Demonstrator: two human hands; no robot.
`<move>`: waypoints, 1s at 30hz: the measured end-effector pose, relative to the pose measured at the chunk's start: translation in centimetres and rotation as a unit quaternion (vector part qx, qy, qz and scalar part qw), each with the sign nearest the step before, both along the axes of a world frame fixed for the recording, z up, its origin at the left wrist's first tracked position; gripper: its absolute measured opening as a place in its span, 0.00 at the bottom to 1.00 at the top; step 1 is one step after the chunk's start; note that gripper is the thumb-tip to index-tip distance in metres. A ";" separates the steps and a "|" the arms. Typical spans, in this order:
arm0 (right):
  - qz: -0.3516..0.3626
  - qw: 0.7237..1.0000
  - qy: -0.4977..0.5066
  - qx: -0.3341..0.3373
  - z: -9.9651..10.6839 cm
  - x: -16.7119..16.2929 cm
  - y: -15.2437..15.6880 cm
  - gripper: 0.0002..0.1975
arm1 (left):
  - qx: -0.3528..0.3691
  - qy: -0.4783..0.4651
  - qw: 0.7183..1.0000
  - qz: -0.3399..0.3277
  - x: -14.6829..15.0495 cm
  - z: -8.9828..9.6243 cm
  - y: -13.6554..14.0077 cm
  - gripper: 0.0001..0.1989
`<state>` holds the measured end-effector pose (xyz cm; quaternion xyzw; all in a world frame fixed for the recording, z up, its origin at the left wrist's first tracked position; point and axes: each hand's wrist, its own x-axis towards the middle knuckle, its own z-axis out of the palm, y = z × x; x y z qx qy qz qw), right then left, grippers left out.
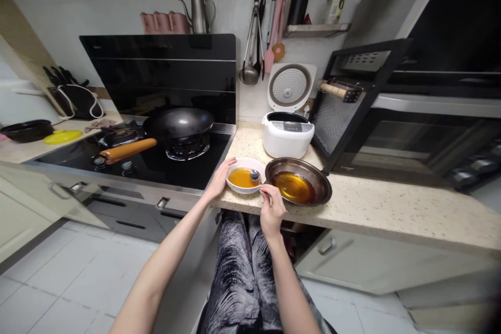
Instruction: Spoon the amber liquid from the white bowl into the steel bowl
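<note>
A white bowl [246,187] with amber liquid sits at the counter's front edge. At its left rim, my left hand [220,180] is closed around the side, holding it. My right hand [273,209] pinches the handle of a metal spoon [254,175] over the right rim. The spoon's head dips at the liquid's surface, and part of the handle is hidden by my fingers. Just right of the white bowl stands a wide metal basin [324,188], also with amber liquid in it, close to my right hand.
Behind the bowls stands a white rice cooker [288,141] with its lid up. On the stove at left is a black wok [178,124] with an orange-brown handle jutting forward. A dark rack [329,115] and an oven [422,141] border the counter's right.
</note>
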<state>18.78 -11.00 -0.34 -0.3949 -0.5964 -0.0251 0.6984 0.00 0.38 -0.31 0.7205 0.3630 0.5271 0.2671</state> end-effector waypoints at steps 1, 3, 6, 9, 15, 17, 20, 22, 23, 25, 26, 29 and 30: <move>0.005 1.000 -0.003 -0.007 -0.1 -0.2 0.2 0.08 | 0.000 0.000 1.000 -0.001 0.0 0.0 0.0 0.26; 0.013 1.000 -0.007 -0.017 -0.4 -0.4 0.5 0.08 | -0.001 -0.001 1.000 -0.002 0.0 0.0 0.0 0.26; 0.021 0.999 -0.008 -0.032 -0.5 -0.6 0.8 0.08 | -0.003 -0.002 1.000 -0.004 0.0 0.1 -0.1 0.26; 0.023 0.999 -0.001 -0.042 -0.5 -0.7 1.0 0.09 | -0.005 0.000 1.000 -0.003 0.0 0.1 -0.1 0.25; 0.032 0.998 0.013 -0.052 -0.4 -0.9 1.1 0.08 | -0.005 0.000 1.000 -0.001 0.0 0.0 -0.1 0.26; 0.032 0.998 0.021 -0.056 -0.4 -1.1 1.0 0.08 | -0.004 0.003 1.000 -0.001 -0.1 0.0 0.0 0.26; 0.031 0.997 0.037 -0.060 -0.7 -1.3 1.0 0.08 | 0.000 0.006 1.000 -0.001 -0.1 0.0 0.0 0.25; 0.029 0.997 0.046 -0.058 -1.0 -1.4 1.0 0.08 | 0.003 0.005 1.000 -0.001 -0.1 -0.1 0.1 0.25; 0.028 0.997 0.049 -0.057 -1.1 -1.4 1.0 0.08 | 0.003 0.005 1.000 -0.001 -0.1 -0.1 0.1 0.25; 0.028 0.997 0.053 -0.055 -1.4 -1.5 0.9 0.08 | 0.002 0.004 1.000 -0.002 -0.1 0.0 0.0 0.25; 0.028 0.997 0.055 -0.055 -1.4 -1.5 0.9 0.08 | 0.001 0.004 1.000 -0.003 -0.1 0.0 0.0 0.25; 0.028 0.997 0.057 -0.053 -1.6 -1.5 0.8 0.08 | 0.000 0.004 1.000 -0.005 -0.1 0.0 0.0 0.25; 0.027 0.997 0.057 -0.051 -1.6 -1.6 0.8 0.08 | 0.001 0.004 1.000 -0.005 -0.1 0.0 0.1 0.25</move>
